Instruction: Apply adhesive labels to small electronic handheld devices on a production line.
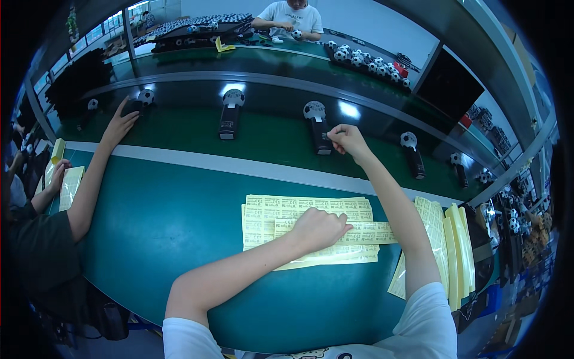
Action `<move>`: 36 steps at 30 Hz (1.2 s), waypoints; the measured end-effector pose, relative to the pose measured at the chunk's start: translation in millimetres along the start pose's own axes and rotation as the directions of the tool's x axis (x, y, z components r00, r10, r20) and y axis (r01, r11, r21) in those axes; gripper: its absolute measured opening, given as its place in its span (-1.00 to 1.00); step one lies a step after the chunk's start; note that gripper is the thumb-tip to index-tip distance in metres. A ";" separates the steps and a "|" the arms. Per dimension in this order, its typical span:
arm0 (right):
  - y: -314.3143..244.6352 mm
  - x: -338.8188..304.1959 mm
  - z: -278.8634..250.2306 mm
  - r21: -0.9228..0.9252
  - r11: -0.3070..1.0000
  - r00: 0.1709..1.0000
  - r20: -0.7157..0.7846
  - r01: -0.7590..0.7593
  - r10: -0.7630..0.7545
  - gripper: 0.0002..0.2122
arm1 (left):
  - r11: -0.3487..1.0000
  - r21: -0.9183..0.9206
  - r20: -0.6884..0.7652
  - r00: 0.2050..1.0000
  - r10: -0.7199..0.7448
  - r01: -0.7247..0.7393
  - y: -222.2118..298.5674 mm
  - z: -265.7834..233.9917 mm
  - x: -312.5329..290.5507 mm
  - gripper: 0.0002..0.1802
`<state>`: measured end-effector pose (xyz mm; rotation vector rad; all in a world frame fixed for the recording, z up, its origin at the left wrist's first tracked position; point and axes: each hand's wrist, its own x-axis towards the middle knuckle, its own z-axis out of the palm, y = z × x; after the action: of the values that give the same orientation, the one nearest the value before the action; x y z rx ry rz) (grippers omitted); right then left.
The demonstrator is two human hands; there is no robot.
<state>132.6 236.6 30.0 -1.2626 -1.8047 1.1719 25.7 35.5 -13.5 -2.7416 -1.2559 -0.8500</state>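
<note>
My left hand is closed over a narrow strip of yellow labels. Under that strip lies a stack of yellow label sheets with small dark print. Farther off, my right hand is held in a pinch beside a black handle with a soccer-ball top, which looks like a microphone-shaped device. Whatever those pinched fingertips may hold is too small to make out. The device lies on the dark green conveyor belt, its ball end pointing away from me.
More ball-topped devices lie along the belt, such as one to the left and another to the right. Yellow label sheets overlap at the table's right side. A co-worker's hand touches a device at left. Across the belt sits another person.
</note>
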 end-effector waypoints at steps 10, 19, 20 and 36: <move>8.9 5.1 -18.8 -0.109 0.994 1.000 0.012 -0.011 0.012 -0.92 | 1.000 0.010 -0.004 1.000 0.022 -0.022 -4.2 -0.3 1.2 -0.60; 19.8 -4.1 -35.3 -0.106 0.994 1.000 -0.012 -0.011 0.010 -0.92 | 1.000 0.006 -0.003 1.000 0.012 -0.012 -2.1 -0.2 -0.8 -0.60; 20.2 -5.0 -38.4 -0.112 0.994 1.000 -0.018 -0.017 0.015 -0.92 | 1.000 0.007 -0.004 1.000 0.012 -0.012 -1.5 -0.8 -0.2 -0.60; 22.2 -30.4 -74.3 -0.302 0.894 0.920 -0.315 -0.331 0.234 -0.44 | 1.000 -0.009 0.041 0.999 -0.008 0.008 -0.4 -3.2 1.3 -0.60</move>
<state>215.3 233.9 39.3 -1.8526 -1.7056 0.7853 24.6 35.9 -10.3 -2.7771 -1.2734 -0.8056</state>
